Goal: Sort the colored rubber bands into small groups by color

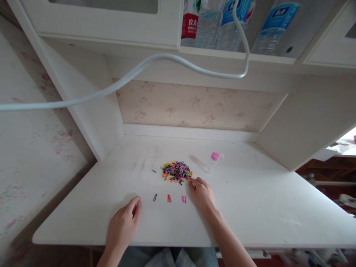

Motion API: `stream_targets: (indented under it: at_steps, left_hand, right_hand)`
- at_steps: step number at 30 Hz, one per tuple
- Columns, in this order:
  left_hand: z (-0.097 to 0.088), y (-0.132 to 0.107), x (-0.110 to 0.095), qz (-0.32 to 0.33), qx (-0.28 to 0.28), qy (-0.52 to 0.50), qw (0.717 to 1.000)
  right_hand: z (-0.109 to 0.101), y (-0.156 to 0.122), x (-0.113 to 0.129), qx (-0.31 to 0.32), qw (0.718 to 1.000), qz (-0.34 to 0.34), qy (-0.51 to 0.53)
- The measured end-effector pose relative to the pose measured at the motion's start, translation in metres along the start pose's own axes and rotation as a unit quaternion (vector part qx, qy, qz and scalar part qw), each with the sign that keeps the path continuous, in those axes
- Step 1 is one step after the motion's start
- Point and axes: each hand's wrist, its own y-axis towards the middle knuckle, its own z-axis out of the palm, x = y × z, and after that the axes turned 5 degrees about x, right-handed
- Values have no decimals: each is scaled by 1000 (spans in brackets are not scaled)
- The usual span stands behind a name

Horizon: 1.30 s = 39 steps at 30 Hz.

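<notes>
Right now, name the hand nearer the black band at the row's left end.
Left. The left hand is just left of the black band; the right hand is farther off, at the lower right edge of the colorful pile.

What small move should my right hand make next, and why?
Probably pinch one loop from the mixed-colour pile: your right hand is at its edge, while a row of black, red and pink loops lies apart, nearer you.

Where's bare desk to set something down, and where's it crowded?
Broadest: the desk right of the right hand, toward the right side panel. Smaller: left of the left hand, to the desk edge. Crowded: the middle, with the band pile, the row of bands and the pink item.
</notes>
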Motion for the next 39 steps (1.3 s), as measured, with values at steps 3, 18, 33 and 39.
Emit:
stream_targets:
  at_steps: [3, 18, 33, 39]
  left_hand:
    - [2, 0, 1, 2, 3, 2, 1000]
    - [1, -2, 1, -10, -5, -18, 1000]
    - [1, -2, -1, -13, 26, -5, 1000]
    - [-1, -1, -3, -18, 37, 1, 999]
  right_hand:
    - [0, 4, -1, 18, 1000, 8, 8]
    - [-2, 0, -18, -57, 980, 47, 185]
    - [-15, -66, -16, -43, 990, 72, 114]
    - [-7, -71, -16, -17, 995, 62, 77]
